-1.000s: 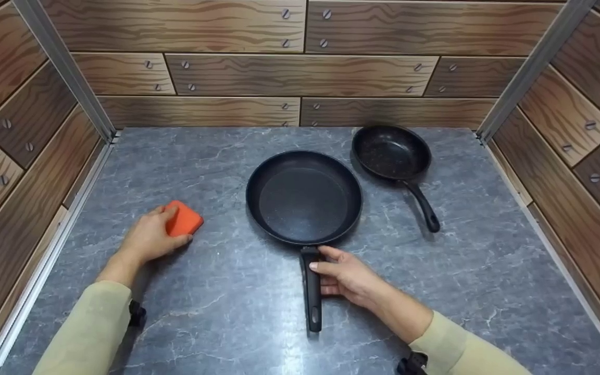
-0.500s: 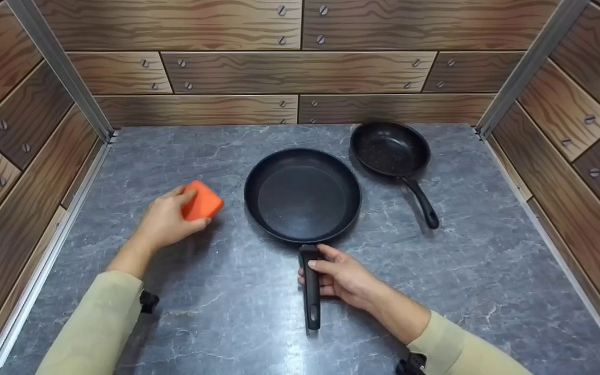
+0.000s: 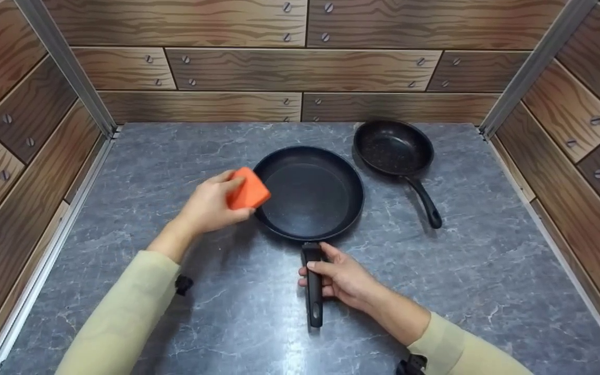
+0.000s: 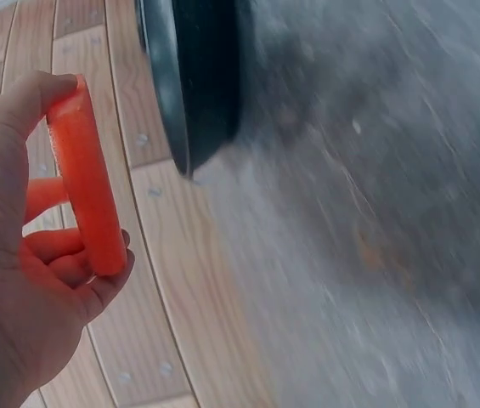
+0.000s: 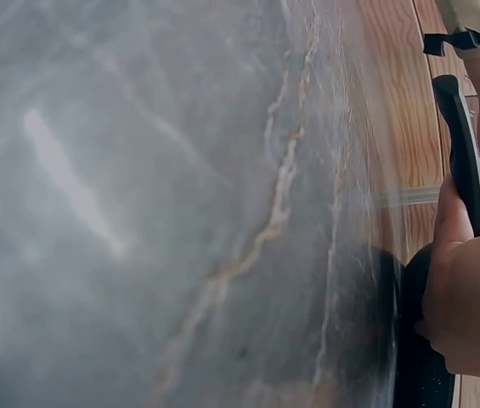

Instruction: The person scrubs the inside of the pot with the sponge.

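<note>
My left hand (image 3: 209,207) pinches the sponge (image 3: 249,190), the larger pan (image 3: 313,200) at its three o'clock. My right hand (image 3: 350,282) grips the six-o'clock handle (image 3: 314,299).

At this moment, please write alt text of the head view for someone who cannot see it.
A person's left hand holds an orange sponge near the left edge of a large black pan, whose handle the right hand grips. A smaller pan sits farther back, to the right, on the gray table.

Two black pans (image 3: 309,192) (image 3: 394,148), one orange block (image 3: 248,190), two hands (image 3: 211,204) (image 3: 349,279), two sleeves (image 3: 123,312) (image 3: 451,341), one table (image 3: 487,260).
</note>
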